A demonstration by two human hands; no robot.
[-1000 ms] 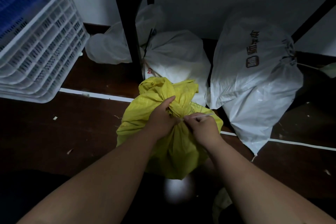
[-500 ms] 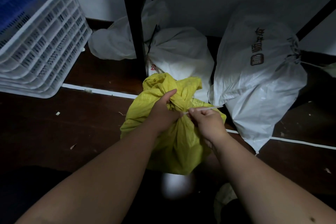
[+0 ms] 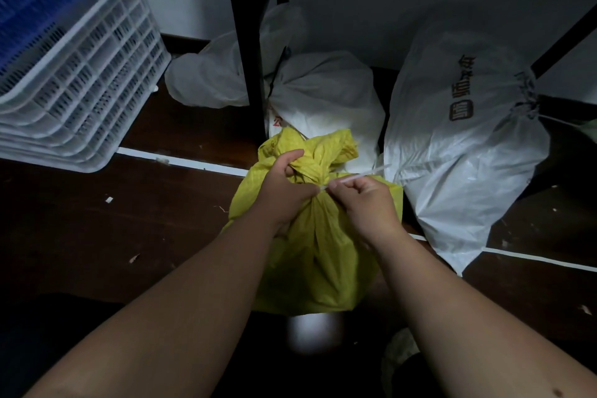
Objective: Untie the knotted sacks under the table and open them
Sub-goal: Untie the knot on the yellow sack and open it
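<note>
Crouched view of a dark brown floor (image 3: pixel 80 236), at the foot of a black metal table leg (image 3: pixel 244 42). Soft yellow woven-plastic sack (image 3: pixel 316 252) stood just in front of that leg, touching the white sacks behind it. Long axis roughly upright, gathered neck pointing up and slightly away, ruffled mouth (image 3: pixel 316 147) flaring above the tie.

Left hand (image 3: pixel 284 191) closed around the neck just below the ruffle, thumb over the bunched fabric. Right hand (image 3: pixel 365 200) curled nearly to a fist, pinching a thin pale plastic string (image 3: pixel 361 174) between thumb and forefinger, its free end running out to the right, taut-looking.

Judged limp and crinkly, slightly slick, body slumping rather than stiff; weight not possible to tell, though full enough to stand unaided. Best held at the cinched neck, as here, so the knot stays put against the pull. Knot itself hidden between the two hands.

Large white printed plastic sack (image 3: pixel 458 139) leaned to the right, tied near its top; two more white sacks (image 3: pixel 323 87) behind the leg, apparently still closed. Stacked white lattice crates (image 3: pixel 74 90) at left.
</note>
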